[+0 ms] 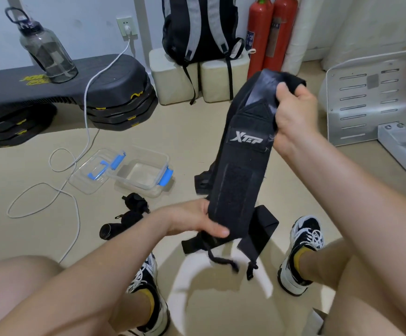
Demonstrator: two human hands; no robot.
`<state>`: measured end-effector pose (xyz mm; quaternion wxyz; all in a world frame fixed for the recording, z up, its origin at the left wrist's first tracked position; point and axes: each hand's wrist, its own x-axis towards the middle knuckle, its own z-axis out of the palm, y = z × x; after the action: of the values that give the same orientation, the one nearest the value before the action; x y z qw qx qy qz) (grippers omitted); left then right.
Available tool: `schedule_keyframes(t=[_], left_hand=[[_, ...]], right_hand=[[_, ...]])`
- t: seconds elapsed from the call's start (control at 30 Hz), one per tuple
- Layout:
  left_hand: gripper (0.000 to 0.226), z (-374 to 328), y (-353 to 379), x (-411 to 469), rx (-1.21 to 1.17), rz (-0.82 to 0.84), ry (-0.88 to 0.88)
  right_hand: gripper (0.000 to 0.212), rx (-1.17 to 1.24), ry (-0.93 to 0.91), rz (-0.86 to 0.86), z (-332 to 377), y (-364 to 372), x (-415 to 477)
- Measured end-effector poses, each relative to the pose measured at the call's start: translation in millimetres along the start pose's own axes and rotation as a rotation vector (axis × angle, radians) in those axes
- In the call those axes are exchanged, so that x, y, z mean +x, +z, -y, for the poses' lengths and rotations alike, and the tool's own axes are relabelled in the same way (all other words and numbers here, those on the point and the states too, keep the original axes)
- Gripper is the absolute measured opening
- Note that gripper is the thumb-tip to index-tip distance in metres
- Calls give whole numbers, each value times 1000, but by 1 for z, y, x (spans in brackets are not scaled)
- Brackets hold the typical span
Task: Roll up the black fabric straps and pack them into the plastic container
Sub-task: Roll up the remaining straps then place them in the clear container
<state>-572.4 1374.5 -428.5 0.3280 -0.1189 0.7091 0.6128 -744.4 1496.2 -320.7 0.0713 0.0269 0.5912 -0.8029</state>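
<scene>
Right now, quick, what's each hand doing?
Left hand: closed, gripping the lower end of the black strap.
Right hand: closed, gripping the same strap's upper end.

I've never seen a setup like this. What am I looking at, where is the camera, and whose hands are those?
No machine here: this is one wide picture from a camera worn on a person's head, looking down at their bare hands. The left hand grips the lower end of a black fabric strap, the right hand the upper end. On the floor lie an open plastic container, its lid beside it, and what look like rolled straps nearer the person.
</scene>
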Motion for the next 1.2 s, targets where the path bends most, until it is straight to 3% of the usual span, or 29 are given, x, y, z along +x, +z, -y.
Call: schedule_keyframes(t=[0.13, 0.2, 0.37, 0.47, 0.5, 0.57, 0.6, 0.67, 0.8, 0.9, 1.0, 1.1, 1.2], left_hand=[[62, 38, 6, 2, 337, 123, -246], [53, 41, 5, 3, 414, 115, -277], [14, 21, -28, 5, 567, -153, -296], [21, -3, -41, -3, 903, -383, -242], [19, -15, -43, -6, 847, -512, -110], [22, -42, -42, -15, 397, -712, 252], [22, -55, -40, -19, 168, -759, 405], [15, -71, -34, -23, -38, -778, 557], [40, -69, -23, -12, -116, -828, 547], [34, -73, -22, -12, -138, -870, 547], [20, -76, -15, -16, -192, -783, 529], [16, -79, -3, -18, -261, -693, 489], [5, -79, -6, -17, -171, -826, 474]], right_hand=[[16, 16, -30, -7, 7, -3, 7], [17, -7, -5, 45, 3, -1, 3], [19, -8, 18, 187, -9, 6, -11], [19, 8, 30, 243, -9, 7, -17], [19, 14, 29, 266, -11, 8, -20], [18, 14, 31, 299, -14, 12, -26], [18, 12, 34, 307, -15, 13, -28], [18, 39, 63, 315, -15, 15, -30], [19, 127, 130, 332, -12, 18, -34], [19, 117, 136, 325, -13, 18, -34], [19, 104, 125, 320, -14, 16, -32], [19, 0, 27, 291, -18, 15, -29], [25, -252, -224, 198, -27, 13, -25]])
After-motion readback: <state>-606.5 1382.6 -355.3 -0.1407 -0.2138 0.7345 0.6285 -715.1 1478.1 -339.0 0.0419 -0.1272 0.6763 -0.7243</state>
